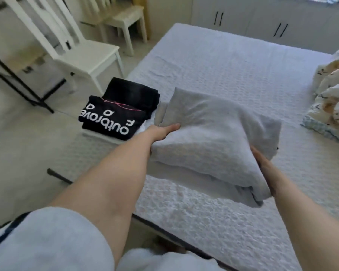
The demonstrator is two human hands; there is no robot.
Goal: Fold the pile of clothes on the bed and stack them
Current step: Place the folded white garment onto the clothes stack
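At the bed's near-left corner: one folded garment carried between two hands.
Left hand (pixel 164 132): thumb lies along the top of the bundle's left edge; fingers are hidden beneath, so it appears to clamp that edge.
Right hand (pixel 262 163): pressed against the bundle's right side, fingers tucked under out of sight; the grip cannot be told for sure.
Grey folded garment (pixel 213 145): thick, in several layers, held above the white quilted bed (pixel 233 61); its near lower layers sag towards the person.
Black stack (pixel 121 112): folded dark clothes, top one bearing white lettering and a pink cord, resting at the bed's left edge, just beside the grey bundle.
Patterned bedding (pixel 329 102): bunched at the right, well apart.
White chair (pixel 82 55): on the floor beyond the stack.
Risk: the sagging lower layers could slip free and undo the fold; set off-centre, the bundle might tip the stack over the bed's edge.
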